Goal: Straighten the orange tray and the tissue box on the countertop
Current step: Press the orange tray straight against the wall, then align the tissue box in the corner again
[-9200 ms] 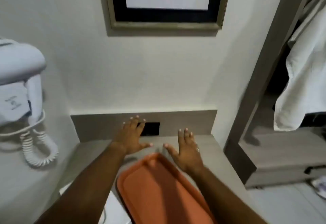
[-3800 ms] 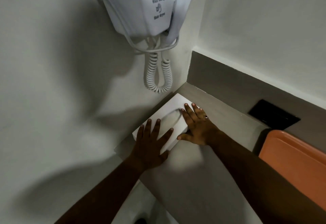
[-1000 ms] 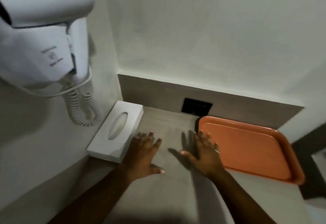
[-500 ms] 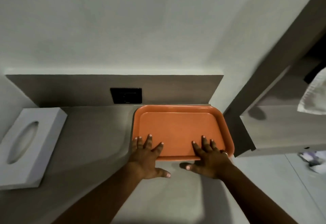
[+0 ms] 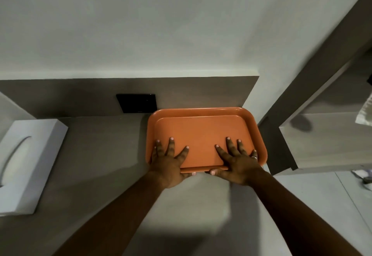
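- Our left hand [image 5: 170, 162] lies flat on the near left corner of the orange tray [image 5: 203, 134], fingers spread over its floor and the thumb hooked at the near rim.
- Our right hand [image 5: 236, 162] does the same at the near right corner, thumb under or against the near edge; we cannot tell which.
- Neither hand is closed around anything. Both are open and pressing down, so we judge this to be a slide-and-square hold rather than a lift, since a flat palm at each corner lets us turn the tray a little either way.
- The tray sits on the countertop [image 5: 104, 155] at its right end, with its far rim up against the grey back panel [image 5: 80, 96] and running parallel to it. Its right side is close to the end of the counter.
- A black wall plate [image 5: 136, 103] is set in the panel just left of the tray's far corner.
- The tissue box [image 5: 30, 161] lies well apart at the left end, its long side running away from us and its slot facing up. It looks about square to the side wall, though the edge of the view cuts it off.
- By our reading the tray is nearly straight already, and only a small nudge remains.
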